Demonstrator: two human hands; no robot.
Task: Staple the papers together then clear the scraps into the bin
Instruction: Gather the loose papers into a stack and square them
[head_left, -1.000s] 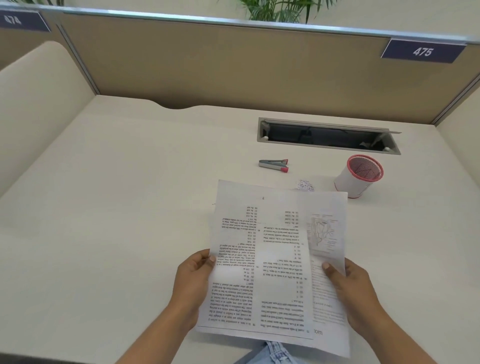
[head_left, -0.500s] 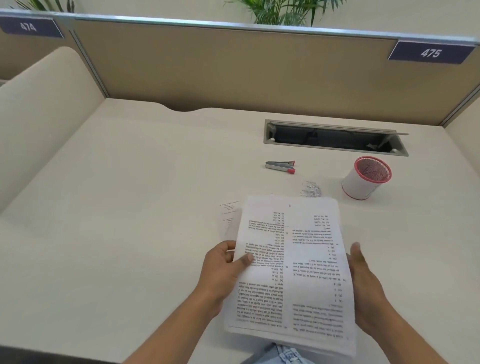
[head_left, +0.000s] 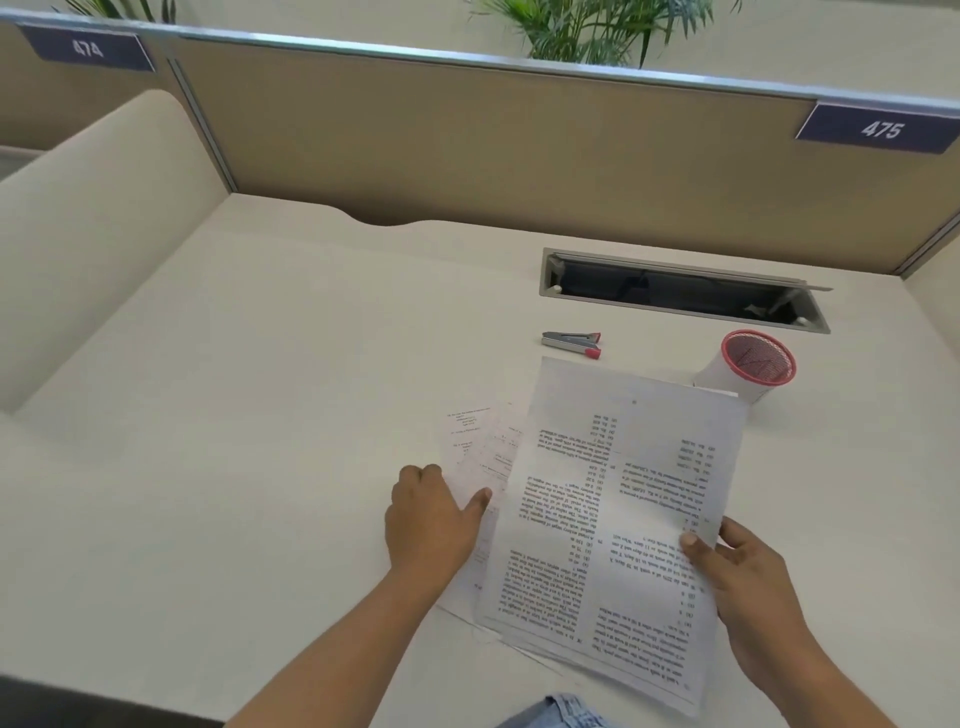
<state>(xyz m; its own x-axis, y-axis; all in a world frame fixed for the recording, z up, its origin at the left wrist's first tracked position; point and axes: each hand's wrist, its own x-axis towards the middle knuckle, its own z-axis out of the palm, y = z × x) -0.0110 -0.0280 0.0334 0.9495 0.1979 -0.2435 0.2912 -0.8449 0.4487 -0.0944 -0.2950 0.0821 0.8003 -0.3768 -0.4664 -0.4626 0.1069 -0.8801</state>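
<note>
The right hand (head_left: 753, 592) pinches the printed papers (head_left: 618, 525) at their right edge, thumb on top, lifting them tilted above the desk (head_left: 260, 415). The left hand (head_left: 431, 519) presses a loose sheet (head_left: 478, 452) flat (fingers together). Far right, the red-rimmed bin (head_left: 748, 369) holds mesh only; the stapler (head_left: 571, 343) lies left of it.

Office, cubicle-type workstation: tan partition (head_left: 493, 140) w/ numbered seat tags 474 (head_left: 88, 49) & 475 (head_left: 880, 129), cream desk (head_left: 260, 415) w/ cable hatch (head_left: 680, 291), stapler (head_left: 571, 343), mesh pen cup (head_left: 753, 366), potted plant (head_left: 587, 26) behind.
</note>
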